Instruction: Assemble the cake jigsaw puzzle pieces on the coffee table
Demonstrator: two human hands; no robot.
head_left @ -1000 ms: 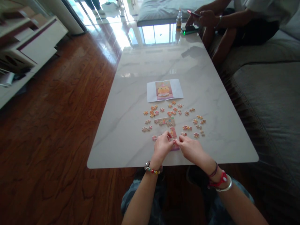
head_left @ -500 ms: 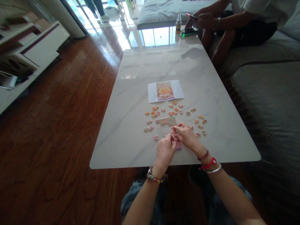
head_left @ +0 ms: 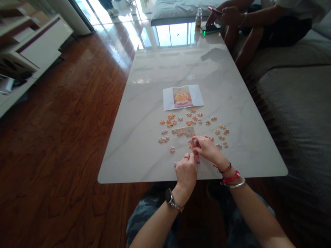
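Note:
My left hand [head_left: 186,171] is curled closed at the lower part of a pinkish joined jigsaw section [head_left: 198,158], its fingertips hidden behind the knuckles. From the right, my right hand [head_left: 207,150] reaches over the same section, thumb and forefinger bent together on its pieces; the exact piece under them is covered. A purple-pink bit of jigsaw [head_left: 176,164] sticks out left of my left hand. Just beyond the hands lies another joined strip [head_left: 183,131], pale with coloured spots. One loose pink piece [head_left: 172,149] rests to the left.
Loose orange and yellow pieces [head_left: 169,121] lie beyond the strip, more pieces [head_left: 221,132] to the right. A creased picture sheet [head_left: 168,99] lies behind them on the marble-look table [head_left: 144,144]. At the far end stand a bottle [head_left: 198,20] and a seated person holding a phone [head_left: 215,10].
My left hand has shifted slightly right and toward me, turning knuckles-up, and the purple-pink bit now shows at its left. My right hand stays over the section. The view has tilted slightly.

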